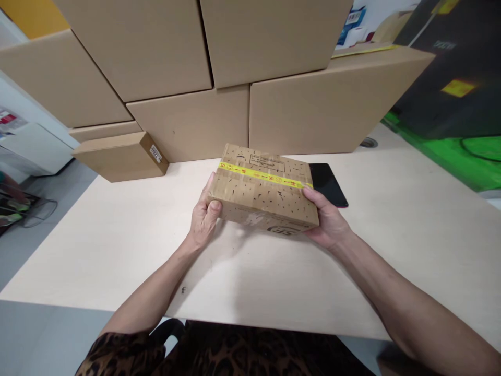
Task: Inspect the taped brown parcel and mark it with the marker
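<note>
Between my two hands is a brown cardboard box (262, 196) with dark printed marks and a strip of yellow tape (260, 175) across its top. My left hand (204, 215) grips its left end, thumb on the near corner. At the right end my right hand (326, 216) holds on, thumb on top near the end of the tape and fingers partly hidden below. The box is tilted, its near side facing me; whether its underside touches the table cannot be made out. Partly behind its right end lies a black tablet or phone (327, 184).
Large plain cardboard boxes (188, 125) are stacked along the back of the pale table (129, 245). A smaller closed box (117, 156) with a white label sits at the back left. Far right are a dark panel (442, 68) and something bright green (450, 156).
</note>
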Demonstrator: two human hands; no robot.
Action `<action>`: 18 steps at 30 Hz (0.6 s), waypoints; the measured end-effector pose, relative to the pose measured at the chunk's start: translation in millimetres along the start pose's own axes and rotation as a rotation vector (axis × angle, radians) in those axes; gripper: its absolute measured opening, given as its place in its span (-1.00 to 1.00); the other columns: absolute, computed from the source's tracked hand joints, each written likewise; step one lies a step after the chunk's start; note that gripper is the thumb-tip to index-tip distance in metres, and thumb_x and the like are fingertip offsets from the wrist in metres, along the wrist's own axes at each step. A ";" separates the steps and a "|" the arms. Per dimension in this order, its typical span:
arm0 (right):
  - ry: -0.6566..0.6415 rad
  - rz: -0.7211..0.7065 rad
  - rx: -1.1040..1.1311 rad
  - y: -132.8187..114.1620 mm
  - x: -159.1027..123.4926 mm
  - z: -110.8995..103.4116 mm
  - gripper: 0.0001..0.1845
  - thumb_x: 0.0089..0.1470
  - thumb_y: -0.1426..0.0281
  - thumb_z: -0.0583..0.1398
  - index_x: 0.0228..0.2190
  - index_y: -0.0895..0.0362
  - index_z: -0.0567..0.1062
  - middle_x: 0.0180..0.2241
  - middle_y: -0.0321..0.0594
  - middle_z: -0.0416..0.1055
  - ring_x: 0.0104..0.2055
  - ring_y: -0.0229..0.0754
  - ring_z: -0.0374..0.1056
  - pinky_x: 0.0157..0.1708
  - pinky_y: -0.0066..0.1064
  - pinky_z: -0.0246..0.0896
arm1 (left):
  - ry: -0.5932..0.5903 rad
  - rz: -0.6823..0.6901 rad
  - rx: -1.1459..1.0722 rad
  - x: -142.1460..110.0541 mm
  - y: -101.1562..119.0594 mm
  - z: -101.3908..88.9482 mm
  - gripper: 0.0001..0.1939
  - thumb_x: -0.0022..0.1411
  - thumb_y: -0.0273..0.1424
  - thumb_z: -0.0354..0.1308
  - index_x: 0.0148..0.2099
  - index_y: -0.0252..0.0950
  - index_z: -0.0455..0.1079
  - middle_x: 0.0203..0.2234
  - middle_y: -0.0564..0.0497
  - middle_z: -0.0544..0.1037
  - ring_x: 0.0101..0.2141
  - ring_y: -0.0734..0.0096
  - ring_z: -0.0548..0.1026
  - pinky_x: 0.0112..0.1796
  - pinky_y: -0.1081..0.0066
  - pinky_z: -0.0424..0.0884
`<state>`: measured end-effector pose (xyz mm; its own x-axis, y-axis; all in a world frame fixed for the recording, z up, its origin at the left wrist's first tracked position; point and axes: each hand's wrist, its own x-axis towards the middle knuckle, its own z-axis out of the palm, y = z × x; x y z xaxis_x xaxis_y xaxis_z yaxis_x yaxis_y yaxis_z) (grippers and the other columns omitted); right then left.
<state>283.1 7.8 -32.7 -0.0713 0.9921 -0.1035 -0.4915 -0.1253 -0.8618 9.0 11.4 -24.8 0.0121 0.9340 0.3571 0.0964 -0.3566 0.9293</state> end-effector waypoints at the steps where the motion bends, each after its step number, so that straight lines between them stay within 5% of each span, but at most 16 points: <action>1: 0.003 0.056 0.017 -1.3 -1.0 0.2 -0.56 0.01 0.00 0.45 -0.12 -0.08 0.63 -0.20 -0.22 0.73 0.09 0.23 0.62 0.06 0.23 0.55 | 0.017 0.000 0.003 0.9 1.3 0.3 -0.18 0.32 0.29 0.19 0.36 -0.17 0.50 0.25 -0.17 0.61 0.45 -0.20 0.31 0.48 -0.06 0.14; 6: 0.107 0.230 0.071 -11.7 -4.3 3.7 -0.51 -0.14 0.05 0.49 -0.15 -0.10 0.65 -0.20 -0.27 0.75 0.10 0.26 0.61 0.04 0.20 0.54 | 0.017 -0.010 0.018 2.5 -1.2 0.1 -0.19 0.33 0.33 0.13 0.25 -0.21 0.60 0.21 -0.19 0.64 0.42 -0.20 0.35 0.46 -0.03 0.20; 12: 0.101 0.174 0.062 -23.9 -0.3 4.9 -0.46 -0.27 0.24 0.41 -0.12 -0.02 0.67 -0.15 -0.18 0.76 0.15 0.32 0.58 0.10 0.16 0.52 | -0.094 -0.142 -0.216 0.5 -7.5 1.0 -0.13 0.29 0.37 0.15 0.38 -0.11 0.47 0.44 -0.13 0.42 0.49 -0.16 0.24 0.46 -0.03 0.21; 15: 0.065 0.128 0.042 -25.4 0.9 5.5 -0.31 -0.28 0.26 0.39 0.02 -0.02 0.64 -0.09 -0.17 0.75 0.18 0.35 0.56 0.11 0.19 0.51 | -0.108 -0.196 -0.340 1.2 -1.8 2.0 -0.05 0.17 0.34 0.32 0.43 -0.05 0.37 0.53 -0.09 0.27 0.50 -0.19 0.22 0.38 -0.01 0.36; 18: 0.058 0.086 0.043 -21.8 1.0 6.9 -0.21 -0.30 0.29 0.39 0.09 -0.03 0.60 -0.02 -0.16 0.74 0.22 0.36 0.54 0.13 0.20 0.51 | -0.123 -0.338 -0.389 2.3 6.9 2.2 0.03 0.02 0.13 0.52 0.45 -0.08 0.32 0.49 -0.13 0.34 0.43 -0.25 0.32 0.28 -0.02 0.48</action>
<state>287.8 11.4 -10.5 -0.0649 0.9765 -0.2057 -0.5226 -0.2089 -0.8266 11.9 11.2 -17.8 0.1633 0.9858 0.0394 -0.2610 0.0047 0.9653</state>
